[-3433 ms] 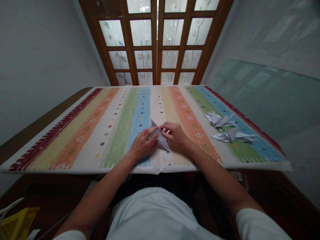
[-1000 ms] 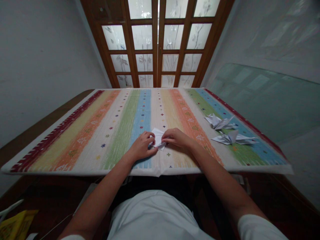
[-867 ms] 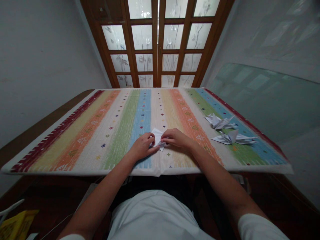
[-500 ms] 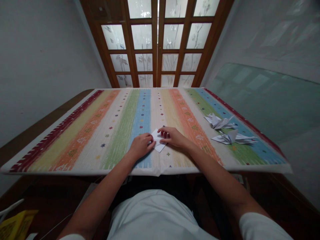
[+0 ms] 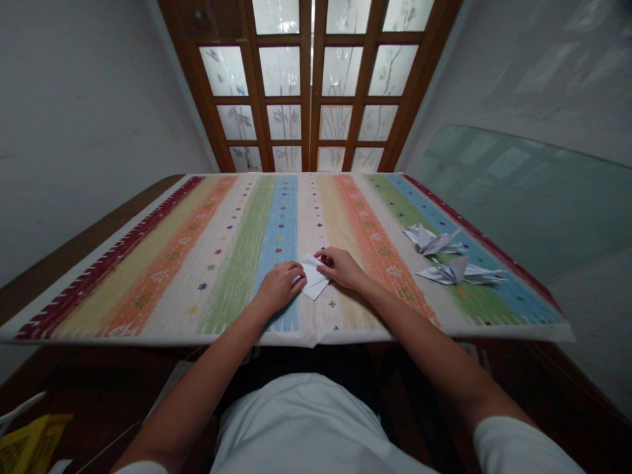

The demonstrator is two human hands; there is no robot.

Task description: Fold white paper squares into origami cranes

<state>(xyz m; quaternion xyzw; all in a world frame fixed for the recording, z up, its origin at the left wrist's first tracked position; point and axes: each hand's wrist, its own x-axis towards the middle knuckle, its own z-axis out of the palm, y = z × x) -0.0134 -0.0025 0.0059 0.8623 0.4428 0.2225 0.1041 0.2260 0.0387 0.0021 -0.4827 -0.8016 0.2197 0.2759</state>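
Observation:
A small folded sheet of white paper (image 5: pixel 314 282) lies on the striped tablecloth, one corner pointing toward me. My left hand (image 5: pixel 282 284) has its curled fingers on the paper's left edge, thumb and fingers close together. On the upper right side, my right hand (image 5: pixel 342 267) pinches the paper's edge between thumb and fingers. Fold lines cross the paper's face. The fingertips of both hands partly cover its sides.
Two folded white paper cranes, a nearer crane (image 5: pixel 459 271) and a farther crane (image 5: pixel 432 239), rest at the right of the table. The striped tablecloth (image 5: pixel 197 263) hangs over the front edge. A glass panel (image 5: pixel 533 204) leans by the right wall; wooden doors (image 5: pixel 311 99) stand behind.
My right hand has shifted its thumb and fingers up along the paper's right edge, uncovering more of its face. My left hand stays nearly in place at the left edge.

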